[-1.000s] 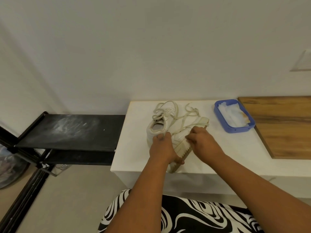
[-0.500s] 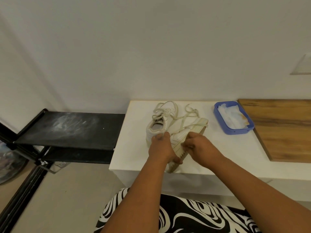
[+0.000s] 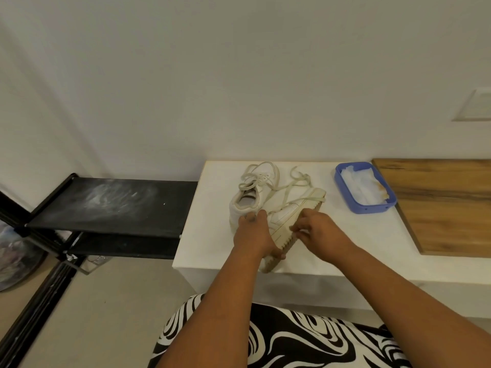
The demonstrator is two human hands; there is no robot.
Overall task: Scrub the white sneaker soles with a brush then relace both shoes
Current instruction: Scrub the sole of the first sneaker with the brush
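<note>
Gripping tipped sneaker (image 3: 287, 221), toe far-right, left hand (image 3: 253, 232); right hand (image 3: 316, 229) fingers pinching its sole.

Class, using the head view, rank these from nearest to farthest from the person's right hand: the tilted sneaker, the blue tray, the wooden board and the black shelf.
1. Tilted sneaker: touching the right hand, on its left.
2. Blue tray: behind it, to the right.
3. Wooden board: far right.
4. Black shelf: far left, beyond the white table.
</note>
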